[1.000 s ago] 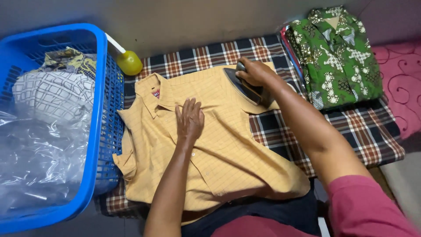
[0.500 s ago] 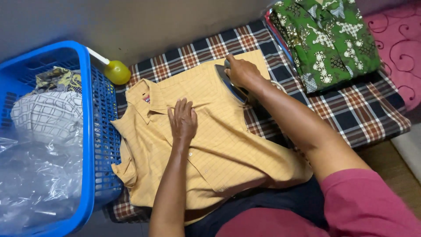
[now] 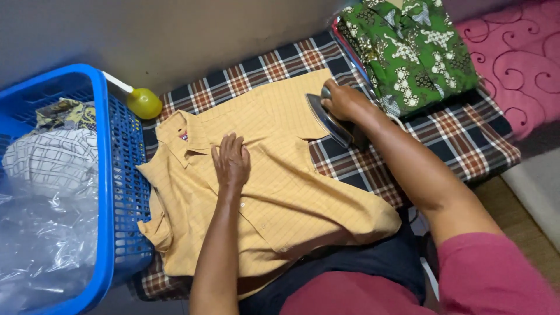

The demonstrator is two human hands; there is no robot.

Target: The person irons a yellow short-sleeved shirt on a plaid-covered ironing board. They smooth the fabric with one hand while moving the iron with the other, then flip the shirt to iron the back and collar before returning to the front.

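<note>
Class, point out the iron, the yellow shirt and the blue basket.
iron [image 3: 328, 118]: head view, on its metal side.
yellow shirt [image 3: 286, 192]: head view, on its front panel.
blue basket [image 3: 119, 175]: head view, on its right wall.

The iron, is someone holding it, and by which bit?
Yes. The right hand grips the iron by its top handle. The left hand holds nothing; it lies flat on the yellow shirt.

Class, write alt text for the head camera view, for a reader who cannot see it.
A person's right hand grips an iron at the edge of a yellow checked shirt, while the left hand presses the shirt flat on a plaid blanket. A blue laundry basket stands beside it.
</note>
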